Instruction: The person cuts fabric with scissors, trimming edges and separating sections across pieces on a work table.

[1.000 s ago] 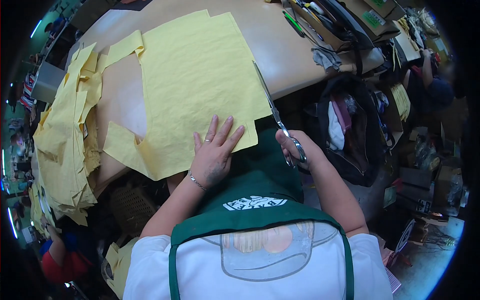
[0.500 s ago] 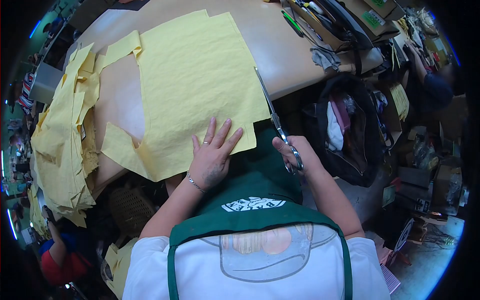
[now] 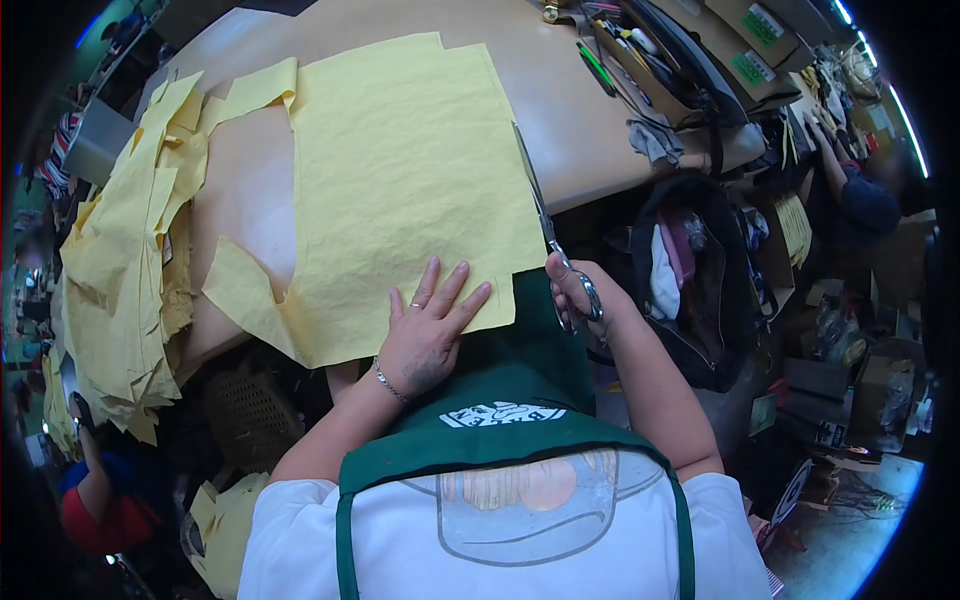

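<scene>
A large sheet of yellow fabric point(image 3: 405, 170) lies on the table, its near edge hanging over toward my green apron point(image 3: 520, 360). My left hand point(image 3: 430, 325) rests flat on the near part of the fabric, fingers spread, holding nothing. My right hand point(image 3: 590, 300) grips metal scissors point(image 3: 540, 205) by the handles. Their long blades point away from me along the right edge of the fabric. A folded strip point(image 3: 265, 88) and a loose flap point(image 3: 245, 285) extend from the sheet's left side.
A pile of yellow cloth pieces point(image 3: 125, 260) covers the table's left end. At the back right is a box of pens and tools point(image 3: 640, 60), near a grey rag point(image 3: 655, 140). An open black bag point(image 3: 690, 270) sits right of my arm. Other people work at both sides.
The scissors have shifted slightly up and left in view along the fabric's right edge, and their handles look closer together. The whole view has tilted a little. My left hand stays on the fabric.
</scene>
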Action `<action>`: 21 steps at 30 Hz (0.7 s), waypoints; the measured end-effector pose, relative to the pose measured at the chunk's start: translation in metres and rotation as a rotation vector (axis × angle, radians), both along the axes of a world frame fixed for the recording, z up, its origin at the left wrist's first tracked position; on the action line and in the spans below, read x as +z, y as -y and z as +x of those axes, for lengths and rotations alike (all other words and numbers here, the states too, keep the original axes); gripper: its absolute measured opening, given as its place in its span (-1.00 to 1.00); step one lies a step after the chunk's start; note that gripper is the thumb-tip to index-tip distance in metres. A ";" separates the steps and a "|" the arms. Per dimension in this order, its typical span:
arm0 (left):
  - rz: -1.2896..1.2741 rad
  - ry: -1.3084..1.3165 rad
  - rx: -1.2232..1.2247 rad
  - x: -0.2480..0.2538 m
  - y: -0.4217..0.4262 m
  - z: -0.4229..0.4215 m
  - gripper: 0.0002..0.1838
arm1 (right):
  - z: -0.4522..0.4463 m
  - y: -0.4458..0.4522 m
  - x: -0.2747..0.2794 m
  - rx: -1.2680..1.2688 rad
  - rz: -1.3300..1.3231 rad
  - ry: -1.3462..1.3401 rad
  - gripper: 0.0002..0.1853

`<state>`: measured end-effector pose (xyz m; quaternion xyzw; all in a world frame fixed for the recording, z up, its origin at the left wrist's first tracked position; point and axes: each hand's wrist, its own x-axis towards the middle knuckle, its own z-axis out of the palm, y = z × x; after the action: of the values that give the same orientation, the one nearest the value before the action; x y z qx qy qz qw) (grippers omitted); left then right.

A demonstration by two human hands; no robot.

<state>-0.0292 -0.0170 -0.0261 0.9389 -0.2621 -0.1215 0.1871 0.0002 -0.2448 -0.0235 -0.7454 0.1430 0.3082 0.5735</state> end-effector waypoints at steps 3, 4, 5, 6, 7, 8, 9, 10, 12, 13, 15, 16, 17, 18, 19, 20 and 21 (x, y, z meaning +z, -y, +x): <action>-0.021 -0.004 -0.004 -0.001 -0.002 -0.001 -0.33 | -0.003 -0.001 -0.002 -0.038 -0.015 0.015 -0.26; -0.023 -0.004 -0.005 0.000 -0.002 0.000 -0.33 | -0.005 -0.001 -0.003 -0.053 -0.024 0.022 -0.23; -0.025 -0.005 -0.007 0.000 -0.002 0.000 -0.32 | -0.006 -0.001 -0.004 -0.045 -0.044 0.025 -0.26; -0.025 -0.006 -0.007 0.000 -0.003 0.000 -0.32 | -0.008 0.000 -0.004 -0.038 -0.065 0.028 -0.28; -0.025 -0.007 -0.007 -0.001 -0.003 -0.001 -0.32 | -0.010 0.000 -0.005 -0.029 -0.086 0.032 -0.31; -0.025 -0.008 -0.006 -0.001 -0.004 -0.001 -0.31 | -0.011 0.000 -0.006 -0.029 -0.093 0.049 -0.28; -0.029 -0.006 -0.003 -0.002 -0.004 -0.001 -0.31 | -0.011 0.001 -0.006 -0.028 -0.100 0.066 -0.25; -0.032 -0.004 0.001 -0.003 -0.005 -0.001 -0.31 | -0.012 0.001 -0.006 -0.027 -0.108 0.082 -0.22; -0.037 -0.001 0.005 -0.003 -0.005 -0.002 -0.31 | -0.013 0.001 -0.005 -0.009 -0.140 0.091 -0.22; -0.038 0.001 0.005 -0.004 -0.005 -0.003 -0.31 | -0.013 0.000 -0.005 -0.001 -0.157 0.095 -0.22; -0.040 0.003 0.005 -0.005 -0.005 -0.003 -0.31 | -0.014 0.000 -0.006 0.021 -0.191 0.099 -0.23; -0.041 0.003 0.006 -0.006 -0.005 -0.003 -0.30 | -0.014 0.001 -0.006 0.032 -0.208 0.101 -0.23; -0.042 0.004 0.008 -0.006 -0.006 -0.003 -0.30 | -0.014 0.001 -0.005 0.034 -0.217 0.103 -0.23; -0.044 0.002 0.003 -0.006 -0.006 -0.003 -0.30 | -0.014 0.000 -0.002 0.037 -0.226 0.106 -0.23; -0.045 -0.001 0.000 -0.006 -0.007 -0.004 -0.31 | -0.014 0.000 -0.001 0.040 -0.235 0.109 -0.24; -0.047 -0.002 -0.003 -0.005 -0.007 -0.004 -0.31 | -0.013 0.001 -0.001 0.029 -0.187 0.092 -0.24; -0.046 -0.005 -0.008 -0.005 -0.008 -0.004 -0.31 | -0.012 0.001 -0.003 0.020 -0.140 0.076 -0.24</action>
<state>-0.0337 -0.0090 -0.0306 0.9329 -0.2683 -0.1185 0.2090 -0.0119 -0.2461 -0.0266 -0.7962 0.1351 0.2748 0.5219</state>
